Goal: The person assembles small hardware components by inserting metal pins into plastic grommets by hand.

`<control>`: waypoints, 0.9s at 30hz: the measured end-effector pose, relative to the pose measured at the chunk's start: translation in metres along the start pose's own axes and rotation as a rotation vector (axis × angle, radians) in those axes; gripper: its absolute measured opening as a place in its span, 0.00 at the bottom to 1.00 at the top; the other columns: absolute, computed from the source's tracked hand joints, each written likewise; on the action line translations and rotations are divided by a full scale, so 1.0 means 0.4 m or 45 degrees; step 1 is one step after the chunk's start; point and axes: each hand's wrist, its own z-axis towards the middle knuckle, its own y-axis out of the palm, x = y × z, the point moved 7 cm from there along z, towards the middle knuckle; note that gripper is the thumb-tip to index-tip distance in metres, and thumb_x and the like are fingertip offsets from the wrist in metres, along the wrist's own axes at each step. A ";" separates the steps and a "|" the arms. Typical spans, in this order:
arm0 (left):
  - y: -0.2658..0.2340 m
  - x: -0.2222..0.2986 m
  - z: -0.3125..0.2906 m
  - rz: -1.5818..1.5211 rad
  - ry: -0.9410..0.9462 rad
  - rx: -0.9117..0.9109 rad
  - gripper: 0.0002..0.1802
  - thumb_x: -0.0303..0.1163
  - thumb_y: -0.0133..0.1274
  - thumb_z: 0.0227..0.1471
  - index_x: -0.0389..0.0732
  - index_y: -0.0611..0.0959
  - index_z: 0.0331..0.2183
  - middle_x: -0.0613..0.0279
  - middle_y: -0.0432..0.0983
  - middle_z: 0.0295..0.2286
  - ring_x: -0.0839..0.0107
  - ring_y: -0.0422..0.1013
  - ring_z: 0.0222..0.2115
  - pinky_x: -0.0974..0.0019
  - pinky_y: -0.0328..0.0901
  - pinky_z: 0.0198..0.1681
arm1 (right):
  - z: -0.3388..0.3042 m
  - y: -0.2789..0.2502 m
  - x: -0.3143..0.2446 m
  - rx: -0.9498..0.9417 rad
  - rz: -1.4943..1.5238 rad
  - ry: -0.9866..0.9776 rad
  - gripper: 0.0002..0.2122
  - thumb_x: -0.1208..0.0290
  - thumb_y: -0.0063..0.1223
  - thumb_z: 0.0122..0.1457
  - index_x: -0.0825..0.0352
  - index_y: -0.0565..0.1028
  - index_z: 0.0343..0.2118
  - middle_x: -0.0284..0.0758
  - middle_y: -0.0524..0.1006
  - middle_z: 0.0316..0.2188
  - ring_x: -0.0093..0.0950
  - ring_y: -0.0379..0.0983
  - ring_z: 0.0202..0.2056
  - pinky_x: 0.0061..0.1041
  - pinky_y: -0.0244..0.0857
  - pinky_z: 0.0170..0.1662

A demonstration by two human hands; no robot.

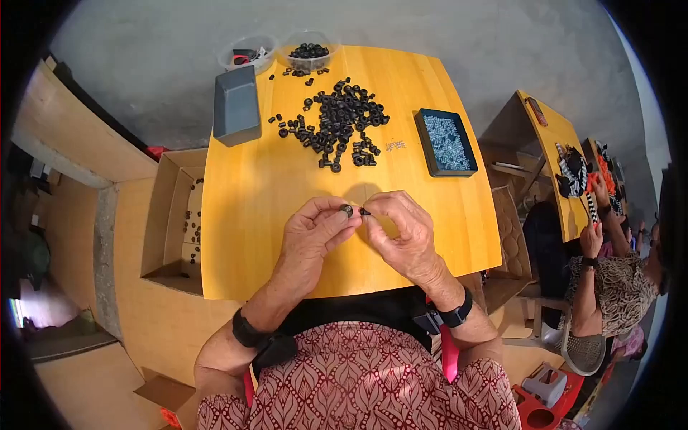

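Observation:
Both hands meet over the near half of the yellow wooden table point(244, 215). My left hand point(315, 233) pinches a small round black part point(347, 210) between thumb and fingers. Close beside it, my right hand point(403, 233) pinches a smaller black piece point(365, 212) at its fingertips; its exact kind is too small to tell. Beyond the hands lies a loose pile of black ring-shaped parts point(344, 115), with some scattered at its left. A few tiny silvery pieces point(395, 145) lie right of the pile.
A black tray point(469, 170) of small shiny pieces stands at the right. At the far left are a grey bin point(236, 107) and two clear bowls, one holding black parts point(309, 51). An open cardboard box point(161, 236) sits left of the table. Another person point(609, 287) works at the right.

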 end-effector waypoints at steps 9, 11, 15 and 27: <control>-0.024 -0.011 -0.010 0.005 -0.013 0.119 0.11 0.26 0.54 0.58 0.40 0.77 0.43 0.61 0.79 0.37 0.73 0.77 0.38 0.74 0.72 0.42 | 0.017 0.006 -0.065 0.062 -0.275 -0.321 0.08 0.81 0.57 0.50 0.70 0.74 0.35 0.40 0.74 0.34 0.40 0.72 0.36 0.34 0.69 0.38; -0.024 0.009 -0.007 0.024 0.008 0.106 0.10 0.27 0.54 0.57 0.40 0.77 0.43 0.62 0.79 0.37 0.75 0.77 0.38 0.76 0.71 0.42 | 0.027 0.010 -0.065 0.056 -0.258 -0.288 0.08 0.82 0.57 0.50 0.70 0.74 0.34 0.40 0.74 0.34 0.39 0.73 0.36 0.33 0.69 0.38; -0.004 0.007 0.001 0.023 0.034 0.084 0.10 0.28 0.55 0.57 0.40 0.78 0.42 0.64 0.79 0.36 0.76 0.76 0.39 0.78 0.70 0.43 | 0.025 -0.009 -0.073 0.072 -0.266 -0.302 0.08 0.84 0.58 0.48 0.70 0.75 0.32 0.40 0.75 0.34 0.38 0.73 0.35 0.32 0.70 0.37; -0.028 -0.005 0.001 -0.061 0.106 0.090 0.11 0.25 0.57 0.55 0.40 0.79 0.41 0.66 0.78 0.37 0.81 0.72 0.38 0.77 0.69 0.42 | 0.024 0.027 -0.083 0.025 -0.234 -0.280 0.08 0.84 0.60 0.48 0.70 0.75 0.32 0.39 0.75 0.32 0.38 0.73 0.35 0.32 0.70 0.37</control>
